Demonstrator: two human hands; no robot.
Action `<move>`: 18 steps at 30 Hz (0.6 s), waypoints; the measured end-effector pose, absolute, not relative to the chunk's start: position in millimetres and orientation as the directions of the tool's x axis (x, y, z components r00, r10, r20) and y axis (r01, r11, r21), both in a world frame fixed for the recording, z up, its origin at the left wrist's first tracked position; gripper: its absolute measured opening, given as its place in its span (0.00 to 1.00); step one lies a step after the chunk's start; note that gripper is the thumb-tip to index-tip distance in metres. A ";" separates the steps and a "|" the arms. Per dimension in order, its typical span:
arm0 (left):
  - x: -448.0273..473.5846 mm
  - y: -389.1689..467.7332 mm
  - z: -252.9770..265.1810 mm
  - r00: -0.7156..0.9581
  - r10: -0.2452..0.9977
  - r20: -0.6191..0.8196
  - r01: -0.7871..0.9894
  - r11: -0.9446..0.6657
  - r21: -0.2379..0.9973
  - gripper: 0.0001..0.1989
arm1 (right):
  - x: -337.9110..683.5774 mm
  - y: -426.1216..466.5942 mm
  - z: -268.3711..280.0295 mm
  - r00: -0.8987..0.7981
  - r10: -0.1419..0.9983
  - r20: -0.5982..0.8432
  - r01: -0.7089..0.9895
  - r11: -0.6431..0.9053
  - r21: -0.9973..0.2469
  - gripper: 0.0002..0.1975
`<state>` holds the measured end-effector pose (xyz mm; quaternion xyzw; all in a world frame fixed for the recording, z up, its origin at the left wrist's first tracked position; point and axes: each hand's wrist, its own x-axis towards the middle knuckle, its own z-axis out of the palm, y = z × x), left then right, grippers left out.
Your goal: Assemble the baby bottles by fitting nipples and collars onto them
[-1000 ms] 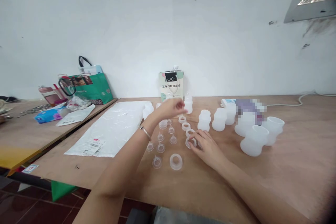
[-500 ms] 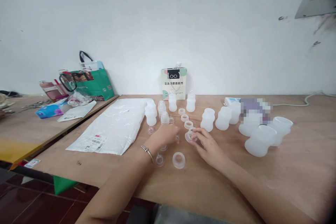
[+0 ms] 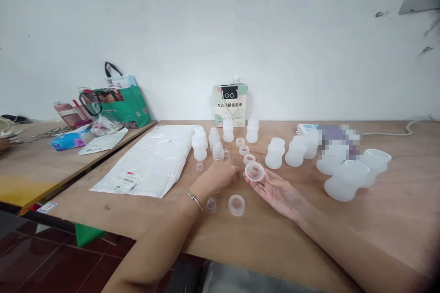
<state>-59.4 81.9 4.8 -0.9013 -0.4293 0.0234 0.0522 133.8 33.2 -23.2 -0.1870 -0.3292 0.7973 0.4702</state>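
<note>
In the head view, the right hand point(image 3: 275, 192), palm turned partly up, has its grip closed on a translucent ring point(image 3: 254, 179); this ring is tilted with its opening towards the camera, above the surface point(image 3: 288, 247) and just beside the near end of a row of smaller-looking rings point(image 3: 244, 150); the left hand point(image 3: 223, 175) is just to its left, apart from it, back upward and fingers curled in, so its grip looks narrow, though I cannot tell whether it holds anything; a bracelet point(image 3: 194, 200) circles the left wrist.

Nearer the camera, a loose ring point(image 3: 231, 206) lies flat, with a clear teat point(image 3: 211, 206) to its left; another teat point(image 3: 200, 166) lies left of the left hand, and one more point(image 3: 226, 154) just beyond it, partly hidden; two clear domed caps point(image 3: 217, 152) stand there too, one behind the other.

To the right stand open frosted bottles point(image 3: 275, 153), some overlapping in view; two teat-topped bottles point(image 3: 253, 129) stand upright farther back, near a printed paper bag point(image 3: 223, 111) against the wall point(image 3: 178, 46); on the left, a white plastic mailer point(image 3: 147, 160) lies flat beside two more frosted containers point(image 3: 199, 146); beyond it, a green bag point(image 3: 129, 107) and a blue packet point(image 3: 70, 139) rest on a neighbouring surface.
</note>
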 end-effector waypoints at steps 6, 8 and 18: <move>-69.8 79.2 34.9 0.598 0.722 0.348 0.728 -0.671 0.141 0.19 | 135.9 34.9 -27.2 -0.500 0.866 0.016 -0.607 -0.337 -0.720 0.14; -67.7 74.1 42.9 0.529 0.693 0.489 0.628 -0.708 0.325 0.16 | 135.5 34.8 -27.8 -0.500 0.865 0.026 -0.589 -0.318 -0.743 0.14; -47.8 53.9 30.3 0.601 0.530 0.599 0.311 -0.845 0.435 0.09 | 133.4 34.1 -26.5 -0.473 0.881 0.020 -0.610 -0.311 -0.729 0.09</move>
